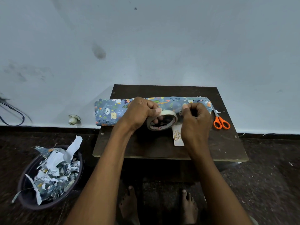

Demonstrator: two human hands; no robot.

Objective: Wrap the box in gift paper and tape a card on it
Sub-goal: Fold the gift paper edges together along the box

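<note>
A long bundle of blue gift paper (110,111) with cartoon animals lies across the far part of the small dark table (146,148); the box is not visible. My left hand (139,111) grips a roll of clear tape (162,121) just above the table's middle, thumb on its rim. My right hand (196,117) pinches the tape's free end, drawn out to the right of the roll. A white birthday card (177,137) with gold lettering lies flat below the roll, partly hidden by my right hand.
Orange-handled scissors (221,122) lie at the table's right side. A dark round bin (48,176) full of torn gift paper scraps stands on the floor at the left. A wall rises right behind the table. My bare feet (129,207) show under the near edge.
</note>
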